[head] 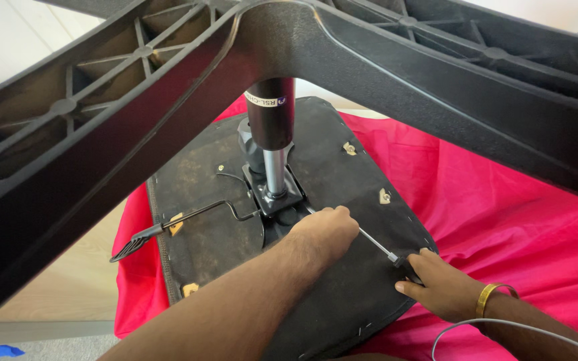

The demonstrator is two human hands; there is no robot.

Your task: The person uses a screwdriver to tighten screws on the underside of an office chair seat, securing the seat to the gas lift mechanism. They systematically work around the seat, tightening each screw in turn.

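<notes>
The right hand [439, 284] grips the dark handle of one screwdriver [377, 245]; its thin steel shaft runs from about four o'clock up to ten o'clock, tip hidden under the left hand [326, 230]. That hand is curled closed over the shaft, near the metal mounting plate [277, 197] on the black seat underside [342, 294]. One gas cylinder [270, 120] rises to the chair base [342, 60] at twelve o'clock. One lever [168, 227] points to nine o'clock. Red cloth [503, 214] lies beneath.

1 head-worn camera looks steeply down, close beneath the chair base [289, 40], onto the upturned seat underside [342, 287].
</notes>
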